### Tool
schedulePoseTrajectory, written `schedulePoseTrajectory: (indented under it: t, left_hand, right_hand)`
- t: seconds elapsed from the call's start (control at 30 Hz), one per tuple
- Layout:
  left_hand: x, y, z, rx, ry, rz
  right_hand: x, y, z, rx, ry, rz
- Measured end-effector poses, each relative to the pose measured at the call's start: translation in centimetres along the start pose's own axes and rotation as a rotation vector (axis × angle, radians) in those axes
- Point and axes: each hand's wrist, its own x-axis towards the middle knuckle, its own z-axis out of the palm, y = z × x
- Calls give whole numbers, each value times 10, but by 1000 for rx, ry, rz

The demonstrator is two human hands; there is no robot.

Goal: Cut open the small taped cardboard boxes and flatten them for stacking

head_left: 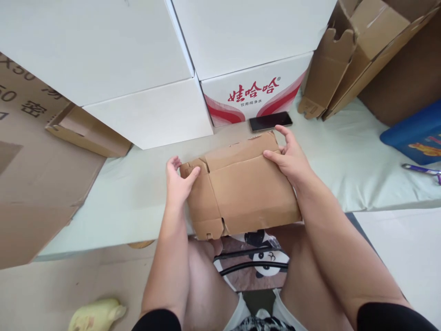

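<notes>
A brown cardboard box [251, 188], partly folded with creased flaps and slots, is held above the front edge of the table. My left hand [179, 181] grips its left flap, thumb on top and fingers behind the edge. At its upper right side, my right hand [287, 156] holds on with the thumb on the face and some fingers spread past the edge. The underside of the cardboard is hidden. Just beyond it lies a black phone [270, 122] on the table.
White boxes [148, 112] and a white carton with red lettering [257, 94] stand at the back. Folded cardboard [327, 73] leans at the right, near a blue container [413, 133] and a purple-handled tool [422, 170]. Large printed cardboard [37, 170] is at left. A pale green cloth [131, 193] covers the table.
</notes>
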Motion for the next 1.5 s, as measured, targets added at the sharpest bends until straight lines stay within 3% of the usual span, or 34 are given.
schedulePoseTrajectory:
  t: [0.13, 0.3, 0.4, 0.47, 0.6, 0.73, 0.83, 0.93, 1.07, 1.2, 1.23, 1.3, 1.4, 1.5]
  left_hand:
    - [-3, 3, 2, -238, -68, -134]
    - [-6, 25, 3, -407, -121, -378]
    - [-3, 33, 3, -399, -325, -439]
    - [1, 34, 5, -411, -252, -398]
    - [10, 31, 12, -538, 78, -163]
    - [12, 33, 22, -536, 112, -17]
    - [9, 38, 35, -486, 128, -56]
    - [5, 46, 54, -462, 133, -97]
    - [2, 68, 89, -431, -9, -62]
    - [-5, 110, 144, -289, -306, 150]
    - [-7, 123, 161, -237, -425, 216]
    - [-7, 146, 199, -211, -539, 253]
    - [-1, 173, 257, -199, -572, 287]
    - [7, 188, 308, -196, -508, 293]
  right_hand:
    - [2, -6, -8, 76, 40, -63]
    - [11, -14, -19, 183, 152, -151]
    - [17, -18, -26, 233, 234, -194]
    - [17, -20, -28, 223, 175, -181]
    - [8, -22, -24, 140, -110, -89]
    - [2, -29, -26, 92, -287, -69]
    - [1, -40, -39, 130, -270, -140]
    - [-2, -54, -56, 337, -81, -229]
    - [-4, -70, -76, 514, 358, -505]
    - [-3, -74, -97, 194, 964, -796]
    - [-2, -72, -102, 90, 1094, -839]
    - [2, -66, -111, -82, 1278, -899]
    - [10, -54, -120, -245, 1372, -916]
    - [18, -46, -121, -321, 1315, -915]
